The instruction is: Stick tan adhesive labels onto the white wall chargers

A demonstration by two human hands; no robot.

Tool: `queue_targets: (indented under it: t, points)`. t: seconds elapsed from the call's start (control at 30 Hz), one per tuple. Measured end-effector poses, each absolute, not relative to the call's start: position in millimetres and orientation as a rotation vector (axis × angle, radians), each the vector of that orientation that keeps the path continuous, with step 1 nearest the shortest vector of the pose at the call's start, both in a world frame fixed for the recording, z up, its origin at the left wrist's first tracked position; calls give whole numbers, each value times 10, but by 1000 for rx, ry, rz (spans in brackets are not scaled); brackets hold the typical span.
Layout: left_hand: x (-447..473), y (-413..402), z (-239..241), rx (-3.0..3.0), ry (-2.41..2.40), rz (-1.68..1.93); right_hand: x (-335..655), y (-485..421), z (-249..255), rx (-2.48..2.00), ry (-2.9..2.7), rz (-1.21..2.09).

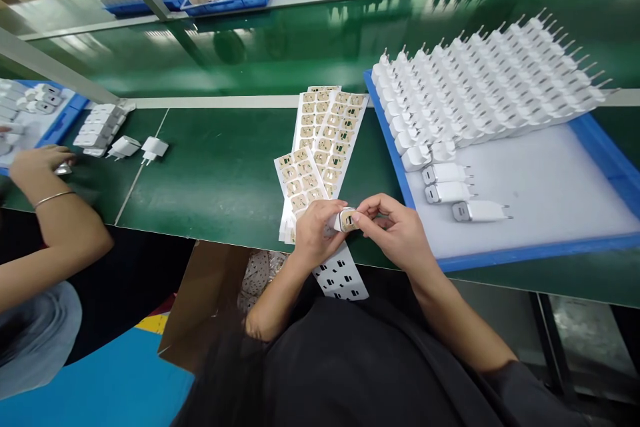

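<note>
we hold a white charger clamped in our left hand above the bench edge, apparently so its tan-faced end meets our right hand, whose thumb and forefinger touch it close together, though we cannot tell whether they pinch anything. label sheets lie overlapped just beyond, likely for easy reach; a blue tray of chargers hems us in at right, a co-worker's hand well apart at left.

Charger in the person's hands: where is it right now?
Head view, just below and right of centre: the charger is in the left hand, with the right hand at its end face, left of the blue tray.
</note>
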State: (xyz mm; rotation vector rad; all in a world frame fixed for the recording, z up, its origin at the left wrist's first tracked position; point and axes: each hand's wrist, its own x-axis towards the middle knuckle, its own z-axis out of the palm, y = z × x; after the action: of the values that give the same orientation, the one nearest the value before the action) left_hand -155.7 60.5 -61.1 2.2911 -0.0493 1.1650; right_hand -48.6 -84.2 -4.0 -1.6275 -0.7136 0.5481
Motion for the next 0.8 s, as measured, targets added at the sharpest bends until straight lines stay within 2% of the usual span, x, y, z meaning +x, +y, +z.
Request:
queue_targets:
  t: [0.33,0.67,0.8]
  points:
    - [-1561,589,-597,2263,-12,1136,-503,-829,6,-1758,-857,364]
    - [-1577,589,-738,2015,44,1093,-576,-770,-152,-1457,-857,558]
    - [-1577,594,-758,2074,35,1112,-711,-678,-233,-1464,-799,479]
